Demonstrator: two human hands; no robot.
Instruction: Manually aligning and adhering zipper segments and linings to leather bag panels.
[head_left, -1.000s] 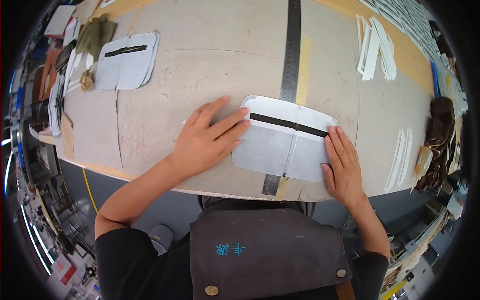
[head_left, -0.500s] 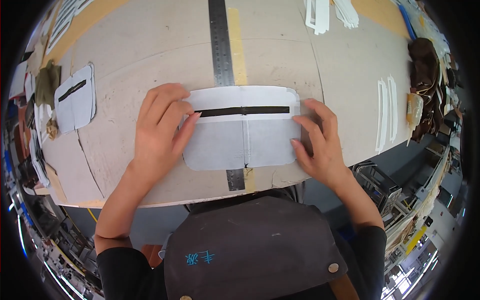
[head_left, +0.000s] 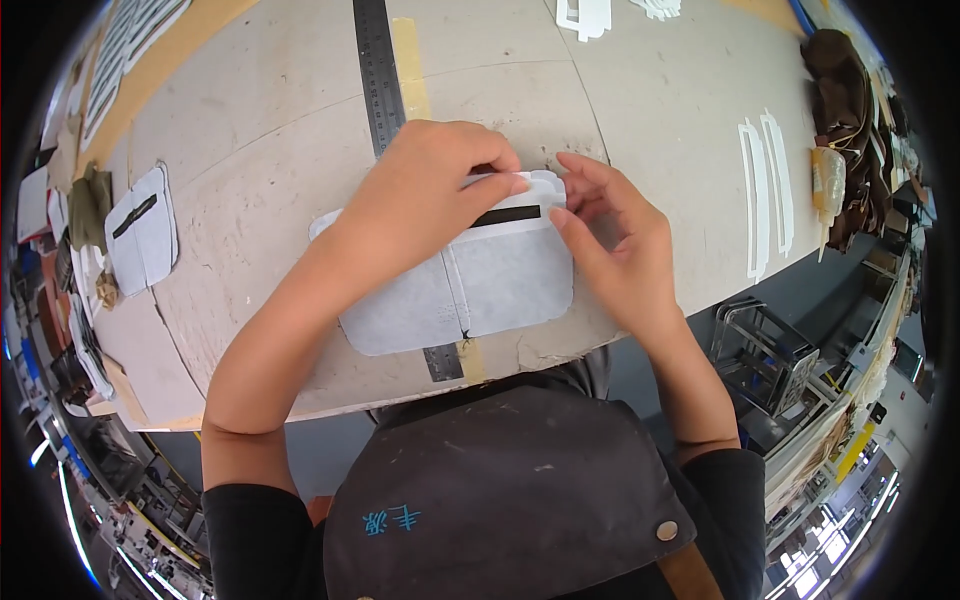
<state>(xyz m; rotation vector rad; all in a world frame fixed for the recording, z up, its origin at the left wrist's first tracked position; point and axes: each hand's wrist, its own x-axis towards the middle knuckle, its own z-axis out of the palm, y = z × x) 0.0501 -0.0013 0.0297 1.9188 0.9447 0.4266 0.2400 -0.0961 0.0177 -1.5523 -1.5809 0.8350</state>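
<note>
A white rounded panel (head_left: 508, 282) lies slightly tilted on the table, with a long black strip (head_left: 515, 214) across a slot near its top edge and a line running down its middle. My left hand (head_left: 450, 175) reaches across the panel, covering its upper left part. Its thumb and curled fingers pinch the top edge near the right end. At the upper right corner, my right hand (head_left: 625, 235) has thumb and index finger apart; the thumb tip touches the panel's edge. A steel ruler (head_left: 378, 75) passes under the panel and shows above and below it.
A similar stack of white panels (head_left: 145, 240) with a black strip lies at the left. Thin white strips (head_left: 755, 205) lie on the right, near a glue bottle (head_left: 827, 190) and dark brown material (head_left: 842, 100). White cut pieces (head_left: 585, 18) sit at the far side.
My left hand has moved right, from the panel's left end to its top edge near the right corner. The panel has tilted slightly, and the table view has shifted.
</note>
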